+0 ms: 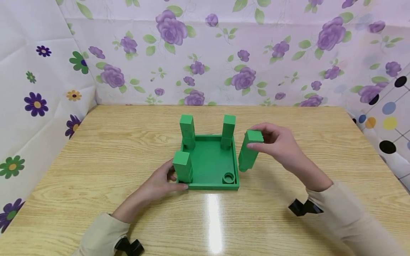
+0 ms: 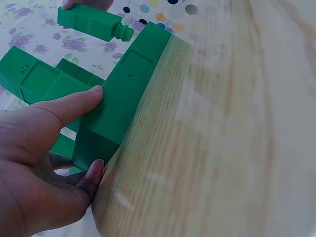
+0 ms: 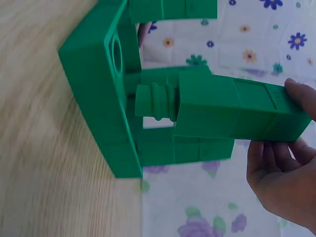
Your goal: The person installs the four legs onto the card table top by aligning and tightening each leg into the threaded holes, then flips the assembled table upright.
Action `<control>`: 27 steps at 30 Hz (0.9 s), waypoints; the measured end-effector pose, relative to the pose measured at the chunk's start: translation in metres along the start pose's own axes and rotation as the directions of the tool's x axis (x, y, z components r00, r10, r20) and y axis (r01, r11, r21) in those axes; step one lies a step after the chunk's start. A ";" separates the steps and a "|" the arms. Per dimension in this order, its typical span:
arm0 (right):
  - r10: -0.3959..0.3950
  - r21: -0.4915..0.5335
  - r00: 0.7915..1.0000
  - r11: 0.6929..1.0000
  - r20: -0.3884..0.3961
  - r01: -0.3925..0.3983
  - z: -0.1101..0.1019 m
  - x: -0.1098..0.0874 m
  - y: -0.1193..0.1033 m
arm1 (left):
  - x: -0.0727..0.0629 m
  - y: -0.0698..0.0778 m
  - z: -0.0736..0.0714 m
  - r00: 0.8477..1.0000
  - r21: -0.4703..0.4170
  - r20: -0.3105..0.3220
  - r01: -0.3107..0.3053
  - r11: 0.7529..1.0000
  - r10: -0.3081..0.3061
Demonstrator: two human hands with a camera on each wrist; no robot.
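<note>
A shallow square green tray [image 1: 211,160] lies on the table, with green square posts standing at three of its corners: the back left post [image 1: 187,129], the back right post [image 1: 228,129] and the front left post [image 1: 182,167]. The front right corner has a round socket [image 1: 229,178] with no post in it. My left hand [image 1: 160,181] grips the tray's front left corner, thumb along the front wall. Beside the tray's right wall, my right hand [image 1: 278,145] pinches a green post [image 3: 222,106] near its top; its ridged round peg [image 3: 157,101] points down.
The wooden table [image 1: 128,142] runs back to a flowered cloth wall [image 1: 211,53]. More patterned cloth hangs at the left [image 1: 32,106] and right sides. A black wrist mount [image 1: 304,207] sits on my right sleeve, and another [image 1: 129,246] on my left.
</note>
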State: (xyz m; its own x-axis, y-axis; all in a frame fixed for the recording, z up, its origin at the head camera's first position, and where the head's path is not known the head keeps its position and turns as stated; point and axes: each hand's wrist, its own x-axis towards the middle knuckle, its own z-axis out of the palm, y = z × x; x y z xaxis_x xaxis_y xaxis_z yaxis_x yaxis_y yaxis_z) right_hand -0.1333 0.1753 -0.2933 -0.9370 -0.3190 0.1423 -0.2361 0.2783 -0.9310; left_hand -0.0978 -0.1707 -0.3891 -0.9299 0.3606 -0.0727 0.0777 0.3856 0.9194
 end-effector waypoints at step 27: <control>0.002 -0.071 0.991 0.997 0.134 0.008 0.039 -0.004 -0.003 | 0.001 -0.002 0.000 1.000 -0.011 0.001 -0.014 1.000 0.014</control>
State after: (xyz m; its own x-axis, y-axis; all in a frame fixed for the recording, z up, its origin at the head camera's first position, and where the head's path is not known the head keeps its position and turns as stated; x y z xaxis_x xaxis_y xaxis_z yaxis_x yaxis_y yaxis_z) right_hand -0.1187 0.1400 -0.3046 -0.8944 -0.4371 0.0945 -0.2614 0.3395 -0.9036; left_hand -0.0990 -0.1706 -0.3907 -0.9283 0.3669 -0.0604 0.0865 0.3710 0.9246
